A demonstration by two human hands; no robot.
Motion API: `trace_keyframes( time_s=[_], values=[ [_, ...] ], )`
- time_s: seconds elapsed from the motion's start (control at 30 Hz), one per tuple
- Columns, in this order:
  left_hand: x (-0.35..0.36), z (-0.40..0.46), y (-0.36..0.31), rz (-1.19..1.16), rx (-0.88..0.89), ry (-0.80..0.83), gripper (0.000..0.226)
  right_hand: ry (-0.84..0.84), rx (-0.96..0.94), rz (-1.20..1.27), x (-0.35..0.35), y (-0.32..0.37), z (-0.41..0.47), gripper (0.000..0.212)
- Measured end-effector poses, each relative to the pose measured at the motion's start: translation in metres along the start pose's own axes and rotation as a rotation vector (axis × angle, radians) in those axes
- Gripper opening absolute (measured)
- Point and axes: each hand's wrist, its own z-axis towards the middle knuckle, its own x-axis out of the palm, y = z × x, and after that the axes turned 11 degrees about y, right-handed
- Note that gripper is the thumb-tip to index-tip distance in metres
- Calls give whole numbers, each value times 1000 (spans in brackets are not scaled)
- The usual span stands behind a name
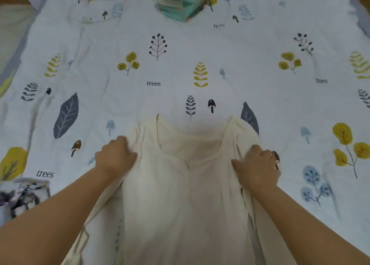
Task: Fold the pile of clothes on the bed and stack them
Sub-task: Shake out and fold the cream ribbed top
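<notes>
Our left hand (116, 156) and right hand (257, 164) grip the cream top (180, 204), so we should pull it flat first.

A plain cream top (186, 194) lies at the near edge of a white bedsheet (260, 50). The bedsheet is printed with mustard-yellow trees, grey and pale blue leaves, dark twigs, small brown mushrooms and the word "trees" in black. At its far edge sits a mint-green stack (181, 2) with coral patches. At the near left corner lies a white cloth (24, 196) with black and purple markings.
</notes>
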Motion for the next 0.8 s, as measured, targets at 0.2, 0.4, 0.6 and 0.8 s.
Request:
trace_keyframes(
  time_s=[0.2,0.4,0.6,0.8],
  values=[
    [-1,5,5,-64,146,-269,13,-178,-300,-102,-16,-16,22,26],
    [21,-28,-19,28,265,-448,36,-322,-307,-10,-12,1,-4,45],
    [87,-84,-8,375,474,-1,69,-45,-557,-407,56,-19,-63,67],
    [68,-88,10,112,454,-122,59,65,-550,-342,57,-34,-63,61]
  ],
)
